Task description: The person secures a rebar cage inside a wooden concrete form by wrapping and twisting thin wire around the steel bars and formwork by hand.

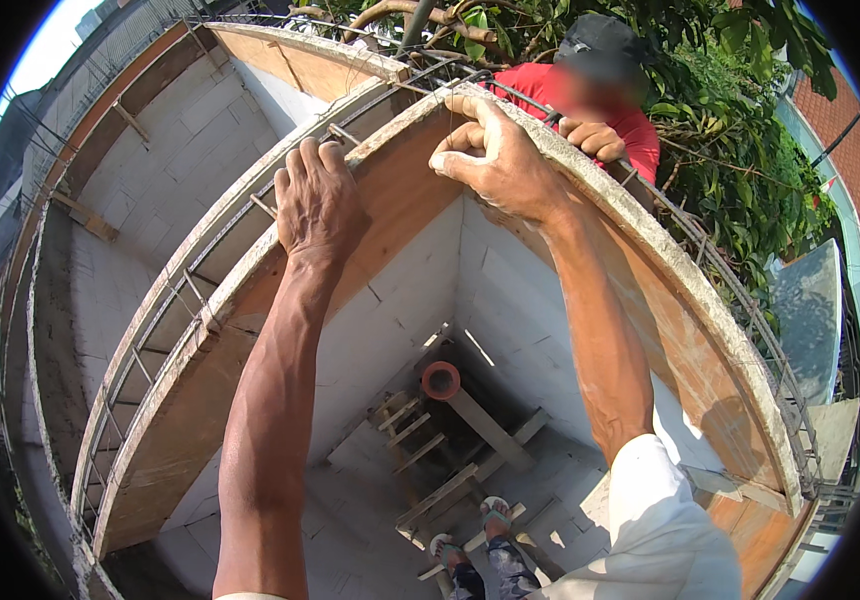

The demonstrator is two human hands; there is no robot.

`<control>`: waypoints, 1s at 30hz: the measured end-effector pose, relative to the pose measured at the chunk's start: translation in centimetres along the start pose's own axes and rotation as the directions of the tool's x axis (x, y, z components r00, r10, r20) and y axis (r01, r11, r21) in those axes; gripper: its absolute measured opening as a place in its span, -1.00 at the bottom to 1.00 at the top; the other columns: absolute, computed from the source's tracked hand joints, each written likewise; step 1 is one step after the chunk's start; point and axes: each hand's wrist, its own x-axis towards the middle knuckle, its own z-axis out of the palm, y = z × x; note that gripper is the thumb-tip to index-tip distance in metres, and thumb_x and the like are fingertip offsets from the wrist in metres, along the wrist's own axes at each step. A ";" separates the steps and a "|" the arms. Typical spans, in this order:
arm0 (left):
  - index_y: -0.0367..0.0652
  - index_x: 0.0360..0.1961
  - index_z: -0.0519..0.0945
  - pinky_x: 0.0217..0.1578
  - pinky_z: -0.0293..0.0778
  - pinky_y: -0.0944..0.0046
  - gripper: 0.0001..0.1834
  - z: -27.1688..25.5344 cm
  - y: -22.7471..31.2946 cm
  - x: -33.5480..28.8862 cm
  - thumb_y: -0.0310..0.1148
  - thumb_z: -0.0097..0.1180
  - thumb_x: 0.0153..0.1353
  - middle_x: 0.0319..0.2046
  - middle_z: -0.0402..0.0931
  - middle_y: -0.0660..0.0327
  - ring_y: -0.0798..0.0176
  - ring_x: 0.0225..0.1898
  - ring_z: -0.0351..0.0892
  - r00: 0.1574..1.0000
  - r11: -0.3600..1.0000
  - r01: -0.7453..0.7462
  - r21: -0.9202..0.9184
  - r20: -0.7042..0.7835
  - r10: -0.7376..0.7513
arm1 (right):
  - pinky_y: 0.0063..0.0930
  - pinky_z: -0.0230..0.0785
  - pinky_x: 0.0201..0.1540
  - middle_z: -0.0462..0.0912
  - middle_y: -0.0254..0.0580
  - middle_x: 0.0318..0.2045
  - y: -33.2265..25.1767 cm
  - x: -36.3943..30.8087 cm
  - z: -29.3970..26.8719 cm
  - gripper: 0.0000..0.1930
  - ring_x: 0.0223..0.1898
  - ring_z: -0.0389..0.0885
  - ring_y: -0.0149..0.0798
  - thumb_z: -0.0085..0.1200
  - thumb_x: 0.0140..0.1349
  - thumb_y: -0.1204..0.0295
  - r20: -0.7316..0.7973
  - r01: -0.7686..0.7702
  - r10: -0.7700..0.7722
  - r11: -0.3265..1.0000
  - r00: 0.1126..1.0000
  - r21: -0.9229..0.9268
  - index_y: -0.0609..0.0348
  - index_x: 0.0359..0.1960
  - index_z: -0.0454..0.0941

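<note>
My left hand [320, 205] is closed over the top edge of a plywood formwork board [395, 185], left of the corner. A short piece of rebar [343, 133] sticks out beside its fingertips. My right hand [505, 165] is at the corner where two boards meet. Its index finger reaches onto the concrete-crusted rim [540, 135], while the thumb and other fingers curl together below; what they pinch, if anything, is too small to tell. A rebar cage [185, 290] runs in the gap behind the left board.
Across the corner, a person in a red shirt [638, 135] and dark cap has a hand [595, 138] at the rebar. Below me are pale block walls [390, 290], a wooden ladder-like frame [420, 440] and an orange-rimmed pipe [441, 380]. Leafy branches [740, 150] crowd the right side.
</note>
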 end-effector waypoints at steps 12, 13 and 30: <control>-0.21 -0.02 0.47 0.14 0.40 -0.13 -0.56 0.5 0.5 0.1 -0.36 0.37 0.12 0.02 0.46 -0.02 -0.14 0.14 0.47 0.999 0.998 0.017 0.053 0.050 -0.020 | -0.15 0.61 -0.12 0.75 0.13 -0.14 -1.7 0.6 9.1 -0.49 -0.16 0.78 0.06 0.19 0.57 0.29 -0.536 0.178 -0.091 0.978 0.839 0.112 0.44 0.34 0.39; -0.21 -0.02 0.47 0.13 0.40 -0.14 -0.59 0.8 -0.1 -0.3 -0.32 0.34 0.18 0.01 0.46 -0.03 -0.15 0.13 0.48 1.000 0.998 0.012 0.064 0.017 -0.013 | -0.09 0.63 -0.07 0.76 0.21 -0.05 -1.3 0.7 10.5 -0.51 -0.08 0.79 0.17 0.14 0.60 0.30 -0.580 0.215 -0.133 0.974 0.804 0.075 0.43 0.36 0.40; -0.20 0.01 0.46 0.20 0.35 -0.11 -0.38 -0.4 0.9 0.5 -0.41 0.46 -0.12 0.02 0.43 -0.01 -0.12 0.18 0.44 0.986 0.995 0.098 0.035 0.133 -0.102 | -0.02 0.67 0.09 0.78 0.24 0.06 1.7 -9.5 7.7 -0.75 0.09 0.76 0.28 -0.01 0.60 0.45 -0.121 -0.149 0.152 0.988 0.981 0.035 0.24 0.16 0.63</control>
